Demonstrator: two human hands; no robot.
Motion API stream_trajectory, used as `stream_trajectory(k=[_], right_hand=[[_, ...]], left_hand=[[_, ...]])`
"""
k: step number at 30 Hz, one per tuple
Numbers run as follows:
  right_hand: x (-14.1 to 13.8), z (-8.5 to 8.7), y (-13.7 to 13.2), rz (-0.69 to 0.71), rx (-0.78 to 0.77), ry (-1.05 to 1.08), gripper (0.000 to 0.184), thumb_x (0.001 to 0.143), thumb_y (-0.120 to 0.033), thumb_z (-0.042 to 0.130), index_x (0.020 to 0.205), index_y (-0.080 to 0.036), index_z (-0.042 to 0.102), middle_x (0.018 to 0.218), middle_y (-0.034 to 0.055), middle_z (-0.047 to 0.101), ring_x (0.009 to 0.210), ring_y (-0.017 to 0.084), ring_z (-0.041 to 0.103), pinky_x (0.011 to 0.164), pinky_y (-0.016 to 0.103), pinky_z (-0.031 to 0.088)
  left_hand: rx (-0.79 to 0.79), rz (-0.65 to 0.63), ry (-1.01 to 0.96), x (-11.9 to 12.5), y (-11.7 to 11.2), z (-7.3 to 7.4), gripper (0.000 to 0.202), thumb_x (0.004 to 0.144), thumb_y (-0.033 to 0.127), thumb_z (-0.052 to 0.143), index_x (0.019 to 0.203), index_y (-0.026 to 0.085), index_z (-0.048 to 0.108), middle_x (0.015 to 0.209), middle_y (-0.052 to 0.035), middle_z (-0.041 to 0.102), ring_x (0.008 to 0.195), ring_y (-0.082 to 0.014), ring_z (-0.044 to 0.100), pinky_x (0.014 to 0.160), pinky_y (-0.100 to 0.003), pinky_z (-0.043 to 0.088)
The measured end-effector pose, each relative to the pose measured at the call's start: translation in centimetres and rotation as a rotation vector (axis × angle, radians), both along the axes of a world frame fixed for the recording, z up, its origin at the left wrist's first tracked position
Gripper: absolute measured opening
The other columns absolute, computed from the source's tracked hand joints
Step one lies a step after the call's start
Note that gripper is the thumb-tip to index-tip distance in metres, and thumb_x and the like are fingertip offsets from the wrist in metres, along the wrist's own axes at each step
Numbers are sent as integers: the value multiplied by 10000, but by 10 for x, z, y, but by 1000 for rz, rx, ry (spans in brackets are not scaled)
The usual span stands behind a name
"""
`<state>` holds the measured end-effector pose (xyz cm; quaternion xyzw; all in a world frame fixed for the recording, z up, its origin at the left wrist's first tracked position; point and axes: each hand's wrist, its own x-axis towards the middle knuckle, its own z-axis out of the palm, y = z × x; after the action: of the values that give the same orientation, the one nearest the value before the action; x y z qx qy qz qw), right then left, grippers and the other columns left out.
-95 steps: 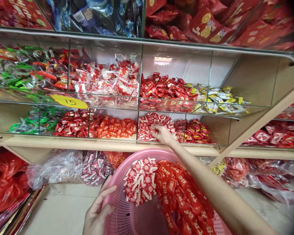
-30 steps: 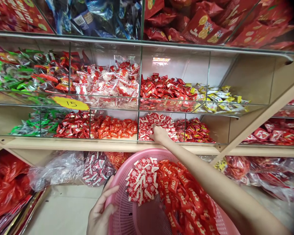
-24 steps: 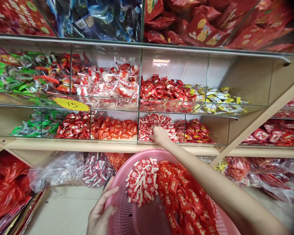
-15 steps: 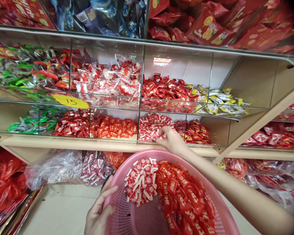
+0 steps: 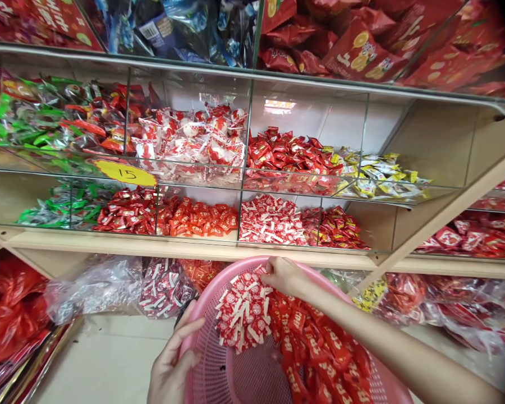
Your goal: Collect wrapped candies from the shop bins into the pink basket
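My left hand [image 5: 170,359] grips the near-left rim of a pink plastic basket [image 5: 208,297], thumb inside and fingers around the outer side. Inside the basket, small red-and-white wrapped candies [image 5: 244,311] make a pile on the left, while larger orange-red wrapped candies [image 5: 315,342] fill the right. My right hand [image 5: 284,276] reaches in over the far rim, its fingers curled together at the top of the red-and-white pile. Candies show at its fingertips; the inside of the hand is hidden.
A shelf with clear dividers [image 5: 246,140] holds several kinds of wrapped candy, including more red-and-white ones [image 5: 271,221]. A yellow tag [image 5: 126,173] reads 15. Below are plastic bags of candy [image 5: 166,289] and a red bag [image 5: 12,308]. A wooden shelf edge [image 5: 193,247] runs behind the basket.
My right hand has moved down and toward me from the red-and-white candies on the shelf to the pile inside the basket. My left hand still holds the basket.
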<state>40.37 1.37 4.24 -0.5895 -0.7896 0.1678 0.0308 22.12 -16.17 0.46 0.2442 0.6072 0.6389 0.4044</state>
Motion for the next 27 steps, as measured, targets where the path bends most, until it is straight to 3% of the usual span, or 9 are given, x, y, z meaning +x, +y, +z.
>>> stream_trajectory(k=[10, 16, 19, 23, 27], right_hand=[[-6, 1, -3, -5, -22, -49, 230, 777, -358, 528, 671, -172, 612, 748, 58, 649, 659, 159, 566, 522, 246, 312], [6, 35, 16, 98, 207, 75, 216, 847, -337, 484, 753, -184, 604, 748, 27, 647, 679, 143, 576, 598, 235, 358], [18, 49, 43, 109, 390, 20, 189, 873, -284, 454, 870, -192, 619, 892, 48, 650, 787, 159, 594, 664, 238, 377], [34, 42, 78, 77, 413, -135, 273, 857, -266, 505, 1106, -187, 585, 1123, 105, 581, 975, 199, 574, 756, 249, 394], [37, 28, 93, 132, 372, -177, 316, 851, -262, 535, 1151, -168, 569, 1160, 122, 563, 1057, 204, 533, 836, 254, 380]], left_hand=[[7, -15, 18, 0, 0, -1, 282, 620, 157, 562, 814, 254, 743, 1359, -10, 520, 1318, -259, 356, 1081, -376, 256], [2, -29, 5, -3, 1, -4, 288, 612, 155, 571, 814, 264, 744, 1357, 1, 522, 1329, -263, 336, 1084, -376, 250], [6, -29, 30, -3, 2, -5, 274, 618, 172, 582, 820, 258, 746, 1351, -3, 528, 1330, -275, 332, 1084, -374, 255], [9, -16, 43, -2, 1, -3, 268, 621, 178, 575, 811, 253, 748, 1344, -5, 536, 1336, -293, 315, 1080, -390, 269], [9, -14, 38, -1, 1, 1, 278, 612, 167, 569, 806, 251, 748, 1344, -2, 536, 1326, -286, 336, 1079, -383, 269]])
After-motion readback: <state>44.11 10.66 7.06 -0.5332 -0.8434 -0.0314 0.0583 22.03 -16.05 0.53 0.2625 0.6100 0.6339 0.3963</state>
